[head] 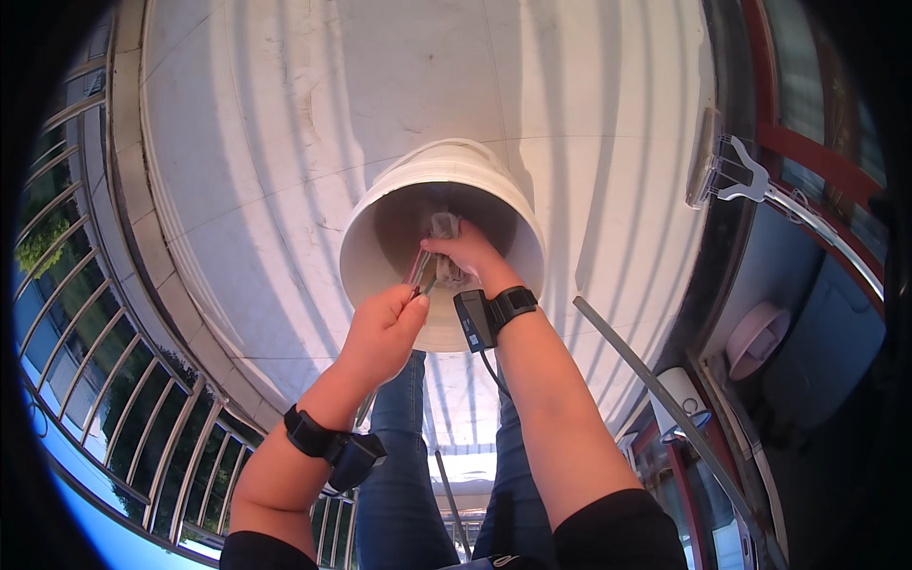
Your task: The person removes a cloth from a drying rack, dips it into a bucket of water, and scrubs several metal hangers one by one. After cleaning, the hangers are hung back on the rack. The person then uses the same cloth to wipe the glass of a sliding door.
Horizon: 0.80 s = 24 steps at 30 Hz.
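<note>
A large white bucket [531, 242] stands before me, its round mouth facing up between my hands and legs. My left hand [385, 331] is closed around several thin rods [415, 265], pinkish and greenish, at the bucket's near left rim. Their far ends slant over the mouth to my right hand [463, 249]. That hand grips a crumpled, pale greyish cloth [445, 226], its thumb against the rods. Part of the cloth hangs below the fingers. What the rods belong to cannot be made out, and the bucket's bottom is partly hidden by my hands.
The bucket rests on a light tiled floor [427, 78] striped with shadows. A metal railing [114, 342] runs along the left. On the right are a flat mop [748, 178], a grey pole [648, 377], a pink basin [759, 338] and a white pail [677, 402].
</note>
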Tool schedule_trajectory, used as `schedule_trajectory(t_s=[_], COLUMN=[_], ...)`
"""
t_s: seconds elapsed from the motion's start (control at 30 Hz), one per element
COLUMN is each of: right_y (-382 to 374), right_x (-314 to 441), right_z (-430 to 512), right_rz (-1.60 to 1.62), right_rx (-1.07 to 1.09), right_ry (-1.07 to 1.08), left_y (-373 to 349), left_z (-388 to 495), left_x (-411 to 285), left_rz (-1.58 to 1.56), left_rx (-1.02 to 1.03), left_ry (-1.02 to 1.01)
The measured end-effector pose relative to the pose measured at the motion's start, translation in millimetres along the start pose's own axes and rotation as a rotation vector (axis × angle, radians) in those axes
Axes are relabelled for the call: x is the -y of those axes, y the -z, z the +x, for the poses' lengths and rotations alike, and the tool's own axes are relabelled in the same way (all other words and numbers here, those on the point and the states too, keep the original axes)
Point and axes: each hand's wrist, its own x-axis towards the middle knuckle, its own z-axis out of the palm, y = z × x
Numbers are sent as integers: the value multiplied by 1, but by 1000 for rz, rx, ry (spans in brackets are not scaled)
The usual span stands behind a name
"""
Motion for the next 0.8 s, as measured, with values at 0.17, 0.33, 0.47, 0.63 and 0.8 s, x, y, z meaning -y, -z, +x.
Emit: schedule_trajectory(t_s=[0.17, 0.33, 0.47, 0.63, 0.8], right_y=[-5, -17, -18, -23, -34], right_x=[-6, -17, -15, 2, 6], right_z=[4, 10, 16, 10, 2], right_rz=[97, 49, -231, -697, -954], right_rx=[-115, -266, -247, 0, 166], right_ry=[11, 121, 120, 222, 344], left_y=[28, 35, 39, 38, 37], left_z=[15, 30, 36, 32, 34], left_x=[-4, 8, 24, 50, 63], left_rz=[-6, -122, -221, -93, -234], left_rx=[34, -160, -324, -380, -459], left_ry=[-16, -103, -172, -263, -312])
